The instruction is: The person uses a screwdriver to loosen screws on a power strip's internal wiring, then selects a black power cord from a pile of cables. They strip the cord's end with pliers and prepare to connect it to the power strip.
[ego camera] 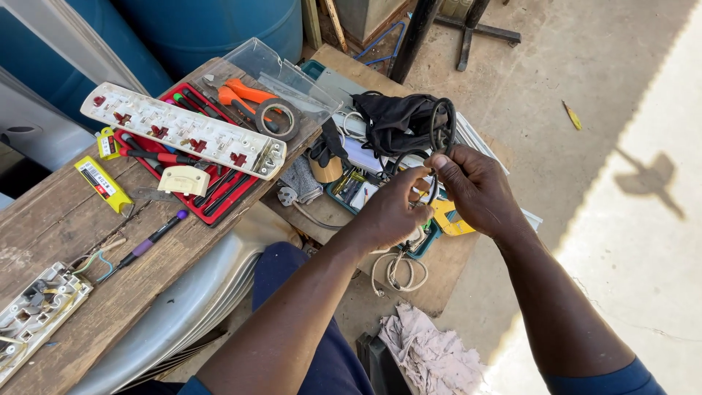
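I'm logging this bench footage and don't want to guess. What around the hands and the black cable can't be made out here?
Head view only:
- Black cable: its ends are hidden behind the left hand and right hand.
- Teal tray: contents too small and overlapped by both hands.
- Opened socket strip: cut off by the left picture edge.
- Red tool case: partly covered by the white power strip.

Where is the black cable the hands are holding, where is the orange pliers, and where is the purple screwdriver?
black cable (443, 117): head view, on the coiled loop above the hands.
orange pliers (245, 93): head view, on the orange handles.
purple screwdriver (150, 240): head view, on its handle.
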